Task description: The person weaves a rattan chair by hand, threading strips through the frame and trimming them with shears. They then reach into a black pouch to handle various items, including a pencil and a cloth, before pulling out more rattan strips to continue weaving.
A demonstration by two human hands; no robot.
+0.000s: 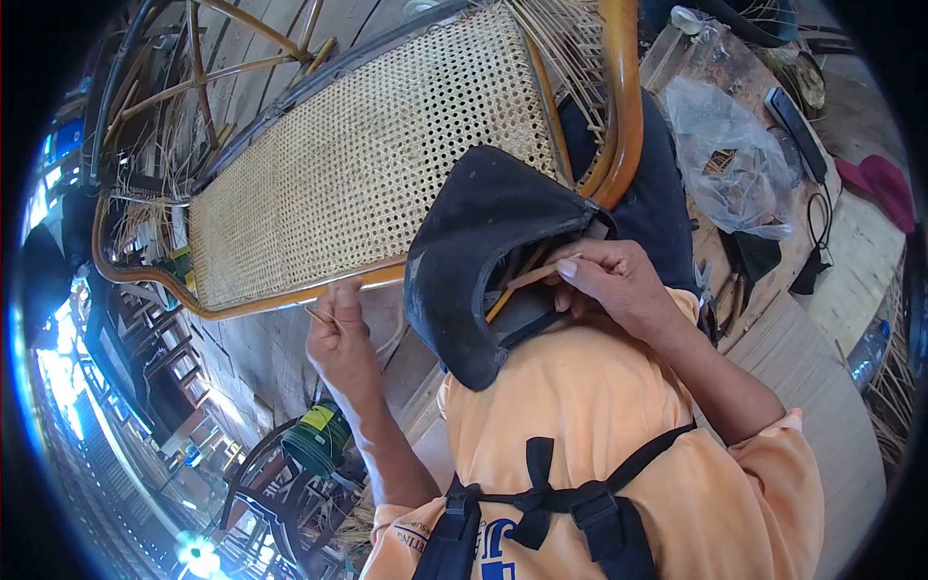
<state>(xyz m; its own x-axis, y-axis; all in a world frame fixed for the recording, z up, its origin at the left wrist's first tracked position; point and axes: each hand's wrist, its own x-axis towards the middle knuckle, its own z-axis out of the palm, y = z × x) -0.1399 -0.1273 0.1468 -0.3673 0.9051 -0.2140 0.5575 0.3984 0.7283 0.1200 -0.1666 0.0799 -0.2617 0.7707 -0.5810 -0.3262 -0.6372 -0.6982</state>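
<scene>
My right hand (617, 280) pinches a flat, light-brown strip (535, 277) between thumb and fingers, and the strip points left. Just behind it lies a black cloth piece (466, 227), like a pouch or a cap, with its hollow side toward my hand. A thin yellow stick (500, 305) shows within that hollow. My left hand (340, 324) is raised near the chair frame's front rail, its fingers curled together. A slim brown tip sticks out at its fingers; I cannot tell what it is. The woven cane panel (367, 164) spans the bent wooden frame (623, 97) ahead.
Loose cane strands (565, 48) hang by the frame at the top. To the right, a board carries a clear plastic bag (725, 155), a dark-handled tool (795, 130) and a maroon cloth (878, 188). A green bucket (319, 440) stands at lower left on the plank floor.
</scene>
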